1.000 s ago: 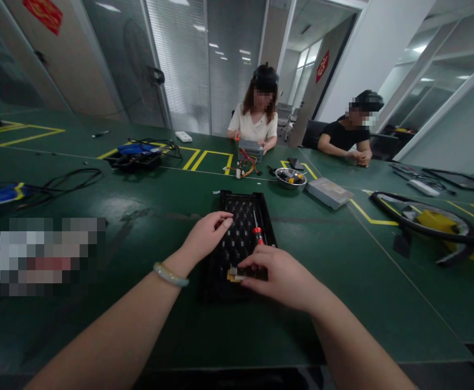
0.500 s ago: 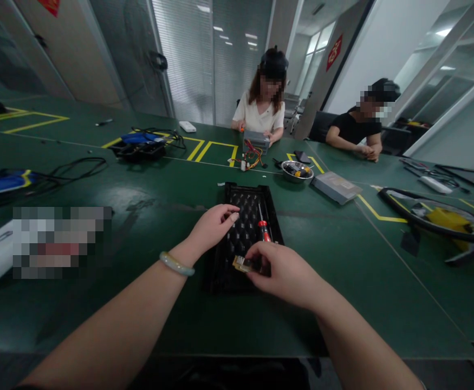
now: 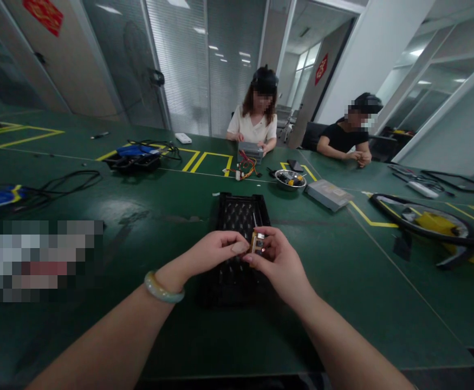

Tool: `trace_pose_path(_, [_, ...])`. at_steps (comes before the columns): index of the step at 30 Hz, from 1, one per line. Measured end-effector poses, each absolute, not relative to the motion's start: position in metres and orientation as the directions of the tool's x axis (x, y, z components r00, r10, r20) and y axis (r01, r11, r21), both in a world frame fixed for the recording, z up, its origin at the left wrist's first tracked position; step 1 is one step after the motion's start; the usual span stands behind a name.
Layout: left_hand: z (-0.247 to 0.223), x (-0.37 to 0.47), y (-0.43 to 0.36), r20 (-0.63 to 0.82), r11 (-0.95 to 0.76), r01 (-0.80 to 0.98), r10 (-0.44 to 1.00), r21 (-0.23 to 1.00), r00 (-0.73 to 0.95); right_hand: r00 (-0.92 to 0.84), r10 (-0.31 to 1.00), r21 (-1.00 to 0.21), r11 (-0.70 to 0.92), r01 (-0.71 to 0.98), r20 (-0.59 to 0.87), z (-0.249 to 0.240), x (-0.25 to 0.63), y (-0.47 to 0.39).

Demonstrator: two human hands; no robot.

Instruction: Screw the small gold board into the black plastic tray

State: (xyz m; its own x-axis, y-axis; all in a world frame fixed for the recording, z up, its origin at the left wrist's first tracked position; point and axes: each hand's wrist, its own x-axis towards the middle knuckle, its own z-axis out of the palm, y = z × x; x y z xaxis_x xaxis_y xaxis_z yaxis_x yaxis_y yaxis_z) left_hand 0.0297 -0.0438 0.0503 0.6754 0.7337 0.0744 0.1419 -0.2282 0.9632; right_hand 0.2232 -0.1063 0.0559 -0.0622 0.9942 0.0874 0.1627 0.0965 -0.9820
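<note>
Between the thumb and fingers of my right hand (image 3: 279, 257) is a small circuit board (image 3: 257, 244) with metal connectors, held upright above a black panel. My left hand (image 3: 220, 250) is at the board's left edge, its thumb and fingers pressed together; whether it grips anything is too small to tell. Under both hands the black panel (image 3: 239, 208), with a patterned inner surface and raised edges, lies on the green table (image 3: 167, 233). A thin shaft of a screwdriver (image 3: 255, 219) shows on the panel; its handle is hidden behind my right hand.
Beyond the panel are a metal bowl (image 3: 290, 180) of small parts, a grey metal box (image 3: 329, 195) and coloured cables (image 3: 245, 168). A black-rimmed ring (image 3: 432, 222) lies right, a blue item with cords (image 3: 133, 154) left. Two people sit across the table.
My right hand has raised and turned the circuit board upright. My left hand has moved right, up to the board. The camera view has shifted slightly.
</note>
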Motion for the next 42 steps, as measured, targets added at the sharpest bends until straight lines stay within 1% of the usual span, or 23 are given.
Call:
trace_pose_path(3, [0.049, 0.029, -0.043, 0.01, -0.1, 0.095, 0.739, 0.99, 0.674, -0.058, 0.997, -0.995, 0.064, 0.079, 0.06, 0.055, 0.221, -0.109])
trace_pose_path(6, [0.05, 0.028, -0.042, -0.018, 0.012, 0.013, 0.689, 1.0, 0.725, -0.078, 0.995, -0.995, 0.06, 0.073, 0.055, 0.054, 0.221, -0.11])
trace_pose_path(9, [0.054, 0.025, -0.043, -0.036, 0.055, -0.002, 0.678, 0.998, 0.735, -0.104, 0.994, -0.986, 0.046, 0.159, 0.03, 0.055, 0.223, -0.11])
trace_pose_path(11, [0.056, 0.023, -0.045, -0.086, 0.074, 0.049, 0.677, 0.996, 0.73, -0.108, 0.994, -0.957, 0.059, 0.285, 0.029, 0.057, 0.226, -0.109])
trace_pose_path(13, [0.058, 0.021, -0.046, -0.142, 0.096, 0.105, 0.668, 0.99, 0.73, -0.103, 0.991, -0.886, 0.12, 0.448, 0.082, 0.062, 0.229, -0.109])
trace_pose_path(15, [0.06, 0.019, -0.047, -0.174, 0.111, 0.134, 0.651, 0.985, 0.739, -0.097, 0.979, -0.773, 0.199, 0.603, 0.177, 0.067, 0.233, -0.109])
trace_pose_path(17, [0.061, 0.017, -0.046, -0.183, 0.111, 0.147, 0.637, 0.983, 0.749, -0.116, 0.955, -0.657, 0.274, 0.702, 0.274, 0.071, 0.235, -0.109])
trace_pose_path(20, [0.061, 0.014, -0.044, -0.205, 0.086, 0.194, 0.62, 0.977, 0.758, -0.247, 0.894, -0.53, 0.425, 0.734, 0.374, 0.073, 0.237, -0.107])
trace_pose_path(23, [0.059, 0.011, -0.041, -0.226, 0.027, 0.262, 0.592, 0.965, 0.774, -0.386, 0.831, -0.453, 0.546, 0.705, 0.401, 0.072, 0.238, -0.106])
trace_pose_path(26, [0.058, 0.009, -0.039, -0.215, -0.038, 0.288, 0.573, 0.957, 0.791, -0.438, 0.816, -0.462, 0.576, 0.675, 0.377, 0.073, 0.237, -0.106])
trace_pose_path(31, [0.058, 0.007, -0.039, -0.15, -0.167, 0.299, 0.583, 0.94, 0.798, -0.396, 0.849, -0.542, 0.528, 0.654, 0.349, 0.078, 0.236, -0.108])
trace_pose_path(35, [0.058, 0.008, -0.04, -0.146, -0.193, 0.308, 0.577, 0.931, 0.803, -0.391, 0.871, -0.575, 0.491, 0.655, 0.298, 0.076, 0.235, -0.107])
trace_pose_path(38, [0.058, 0.011, -0.042, -0.141, -0.21, 0.319, 0.589, 0.924, 0.796, -0.399, 0.874, -0.553, 0.485, 0.678, 0.278, 0.074, 0.235, -0.106])
trace_pose_path(42, [0.059, 0.013, -0.044, -0.149, -0.204, 0.332, 0.6, 0.921, 0.786, -0.426, 0.866, -0.478, 0.5, 0.722, 0.262, 0.073, 0.236, -0.106])
